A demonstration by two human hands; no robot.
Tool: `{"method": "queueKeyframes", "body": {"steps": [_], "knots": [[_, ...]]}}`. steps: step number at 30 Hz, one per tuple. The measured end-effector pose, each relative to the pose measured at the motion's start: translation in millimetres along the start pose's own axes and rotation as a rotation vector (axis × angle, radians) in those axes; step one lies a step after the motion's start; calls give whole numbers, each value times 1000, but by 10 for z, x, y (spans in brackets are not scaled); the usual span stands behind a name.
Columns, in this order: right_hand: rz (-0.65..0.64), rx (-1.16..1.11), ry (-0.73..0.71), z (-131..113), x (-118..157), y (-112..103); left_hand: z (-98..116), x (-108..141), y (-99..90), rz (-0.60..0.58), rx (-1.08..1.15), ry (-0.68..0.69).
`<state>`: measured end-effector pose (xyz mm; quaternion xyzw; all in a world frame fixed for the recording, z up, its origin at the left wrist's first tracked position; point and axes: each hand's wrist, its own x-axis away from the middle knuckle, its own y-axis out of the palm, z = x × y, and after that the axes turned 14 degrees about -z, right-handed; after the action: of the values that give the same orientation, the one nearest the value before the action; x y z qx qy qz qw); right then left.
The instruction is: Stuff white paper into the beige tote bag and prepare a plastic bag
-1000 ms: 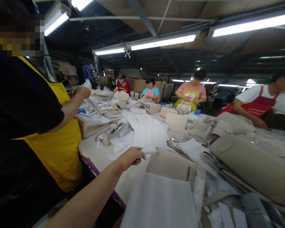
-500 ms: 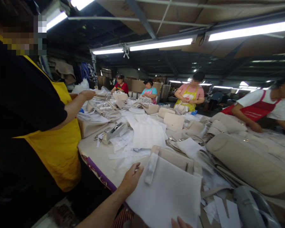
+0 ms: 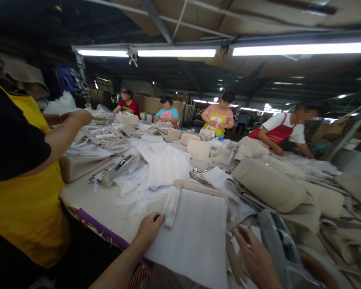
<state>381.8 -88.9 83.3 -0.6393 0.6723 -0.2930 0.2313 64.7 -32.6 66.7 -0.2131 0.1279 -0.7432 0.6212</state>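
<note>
A beige bag (image 3: 198,187) lies on the table in front of me, mostly hidden under a white foam sheet (image 3: 195,237). A narrow folded white foam strip (image 3: 172,208) rests along the sheet's upper left. At the sheet's left edge, my left hand (image 3: 149,230) has its fingers curled, closed on the edge. My right hand (image 3: 255,255) is open beside the sheet's right edge, thumb and fingers apart, holding nothing. Just right of it stands a grey tape dispenser (image 3: 281,241). Thin straps and white paper pieces lie partly under the right hand.
Beige bags (image 3: 267,182) pile up on the right. More white foam sheets (image 3: 168,162) and a second tape dispenser (image 3: 118,170) lie ahead. A person in a yellow apron (image 3: 24,200) stands close on my left; several others work around the table.
My view has turned to the right, so the table things sit further left. My right hand has come up from the bottom edge to beside the tape dispenser. The left stays by the sheet.
</note>
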Motion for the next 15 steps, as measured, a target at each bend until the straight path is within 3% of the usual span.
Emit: {"method": "queueKeyframes", "body": {"steps": [4, 9, 15], "knots": [[-102, -5, 57, -97, -197, 103, -1, -30, -58, 25, -46, 80], [-6, 93, 33, -312, -210, 283, -10, -75, -103, 38, -87, 125], [-81, -53, 109, -317, -345, 232, -11, -56, -60, 23, -63, 207]]}}
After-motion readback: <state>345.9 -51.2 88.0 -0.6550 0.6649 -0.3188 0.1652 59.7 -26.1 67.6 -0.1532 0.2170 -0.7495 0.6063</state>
